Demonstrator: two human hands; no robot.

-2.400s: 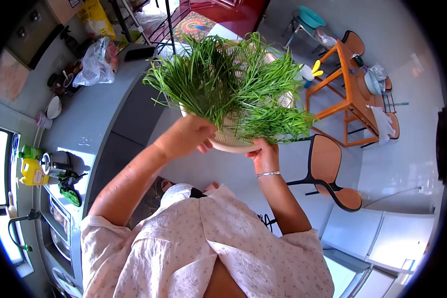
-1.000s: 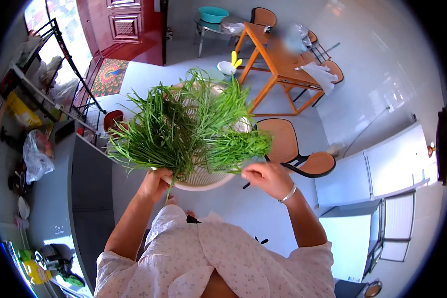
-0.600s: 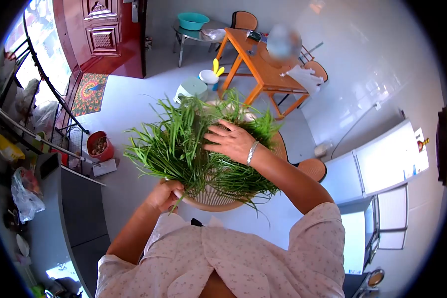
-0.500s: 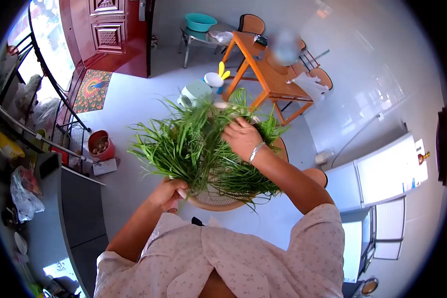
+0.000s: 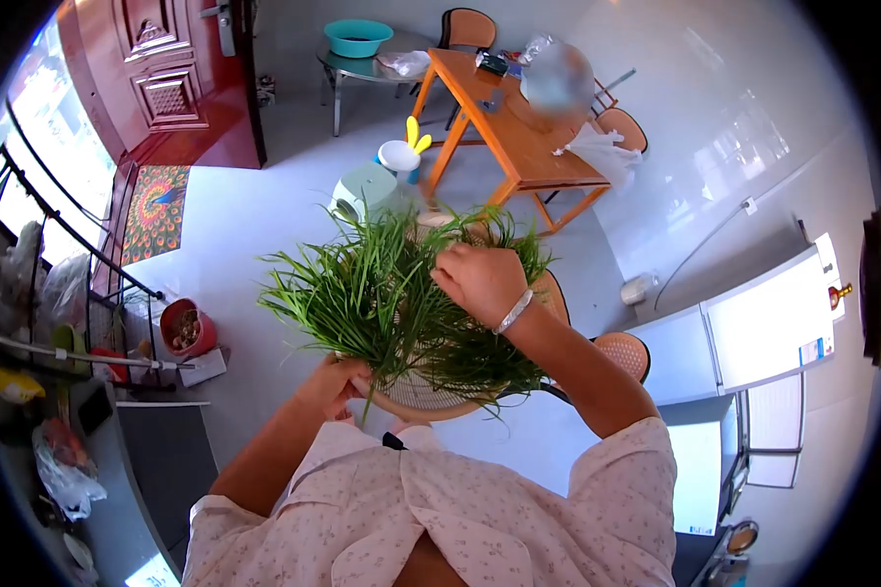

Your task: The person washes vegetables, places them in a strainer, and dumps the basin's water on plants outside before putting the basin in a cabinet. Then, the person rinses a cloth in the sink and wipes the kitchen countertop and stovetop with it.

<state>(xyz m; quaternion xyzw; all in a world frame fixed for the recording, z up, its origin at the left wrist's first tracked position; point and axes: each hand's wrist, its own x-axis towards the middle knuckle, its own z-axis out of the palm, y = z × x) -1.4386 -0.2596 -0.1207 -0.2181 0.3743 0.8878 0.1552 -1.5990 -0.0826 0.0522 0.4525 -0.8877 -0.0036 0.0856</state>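
- Grasping the near rim of a pale mesh basket (image 5: 429, 411), the left hand (image 5: 335, 384) has its fingers partly lost beneath it.
- Long green stalks (image 5: 362, 293) fill the basket in front of the person's body, overhang its rim and hide most of its inside.
- The right hand (image 5: 481, 282) is curled on the stalks, fingertips hidden; one cannot tell whether its grip closes on any.
- A red bucket (image 5: 204, 338) on the floor holds brownish lumps, too small to make out.
- A teal basin (image 5: 358, 47) on the glass desk (image 5: 362, 68) has something dark inside.
- A blur covers part of the wooden desk (image 5: 533, 161).
- The plastic bag (image 5: 68, 479) at lower left is dim, its contents unclear.
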